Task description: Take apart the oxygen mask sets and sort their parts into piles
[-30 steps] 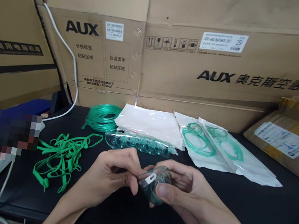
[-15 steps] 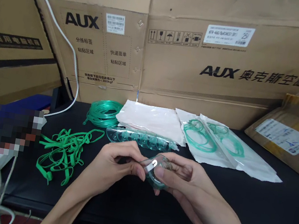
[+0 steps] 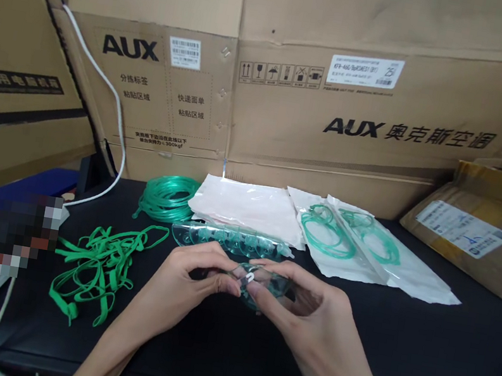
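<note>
Between my two hands, above the dark tabletop, is a clear green oxygen mask with a small metal nose clip on it. My left hand pinches the mask's edge by the clip between thumb and fingers. My right hand wraps round the other side, its thumb pressed beside the clip. Fingers cover much of the mask. Just behind the hands lies a row of nested clear green masks. To the left, green elastic straps lie in a tangled heap.
Coiled green tubing sits behind the straps, beside white packets. Pouches with green tubing, one at the right, lie farther over. A taped carton stands at the right, and large cardboard walls the back. White cables run at left.
The mask has turned in my hands, so the metal clip now looks shorter and more end-on. My right hand has shifted a little to the left. The whole view has tilted up slightly.
</note>
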{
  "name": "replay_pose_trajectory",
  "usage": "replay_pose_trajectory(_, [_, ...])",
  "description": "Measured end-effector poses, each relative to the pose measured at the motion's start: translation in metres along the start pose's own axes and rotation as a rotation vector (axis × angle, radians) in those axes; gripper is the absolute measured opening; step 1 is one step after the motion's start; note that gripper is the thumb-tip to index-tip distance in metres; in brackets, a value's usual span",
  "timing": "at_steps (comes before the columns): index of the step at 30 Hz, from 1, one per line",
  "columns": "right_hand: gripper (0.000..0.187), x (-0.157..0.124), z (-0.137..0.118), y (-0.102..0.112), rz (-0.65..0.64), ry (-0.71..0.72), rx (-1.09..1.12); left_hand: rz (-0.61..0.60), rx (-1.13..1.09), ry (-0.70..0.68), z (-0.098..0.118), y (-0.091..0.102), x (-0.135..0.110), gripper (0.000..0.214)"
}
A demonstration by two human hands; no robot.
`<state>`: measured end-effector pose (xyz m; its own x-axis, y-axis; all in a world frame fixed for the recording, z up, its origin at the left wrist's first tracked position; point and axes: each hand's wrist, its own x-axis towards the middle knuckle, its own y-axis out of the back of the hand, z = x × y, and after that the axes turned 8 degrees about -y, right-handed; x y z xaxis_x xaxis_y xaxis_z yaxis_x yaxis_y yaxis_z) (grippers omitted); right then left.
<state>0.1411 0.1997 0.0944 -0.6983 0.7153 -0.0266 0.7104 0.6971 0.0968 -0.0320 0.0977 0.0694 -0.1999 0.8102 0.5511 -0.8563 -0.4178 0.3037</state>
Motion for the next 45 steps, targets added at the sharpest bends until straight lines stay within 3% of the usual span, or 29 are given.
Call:
replay_pose_trajectory(4, [0.013, 0.005, 0.002, 0.005, -0.027, 0.026, -0.019, -0.014, 0.003, 0.024, 0.001, 0.000, 0.000, 0.016])
replay_pose_trajectory(10, [0.012, 0.011, 0.004, 0.016, -0.181, 0.034, 0.029, -0.046, -0.043, 0.087, 0.003, 0.000, -0.002, 0.020])
replay_pose_trajectory(19, [0.012, 0.014, 0.000, 0.023, -0.349, -0.063, 0.176, -0.072, -0.125, 0.125, 0.005, -0.004, -0.002, 0.028])
replay_pose_trajectory(28, [0.026, 0.019, 0.011, 0.027, -0.350, -0.060, 0.073, 0.002, 0.022, 0.151, 0.000, -0.012, -0.002, 0.027])
replay_pose_trajectory(34, [0.028, 0.022, 0.012, 0.025, -0.351, -0.025, 0.039, -0.051, 0.130, 0.044, -0.002, -0.008, -0.003, 0.020])
replay_pose_trajectory(37, [0.028, 0.014, 0.003, 0.022, -0.313, -0.015, 0.160, -0.099, -0.015, -0.002, -0.001, -0.002, -0.002, 0.029])
replay_pose_trajectory(40, [0.029, 0.007, 0.001, 0.018, -0.275, -0.045, 0.352, -0.073, -0.219, 0.056, 0.003, 0.001, -0.001, 0.040])
replay_pose_trajectory(45, [0.025, 0.014, 0.015, 0.012, -0.424, -0.085, 0.560, -0.004, -0.352, 0.082, 0.008, -0.004, -0.001, 0.036])
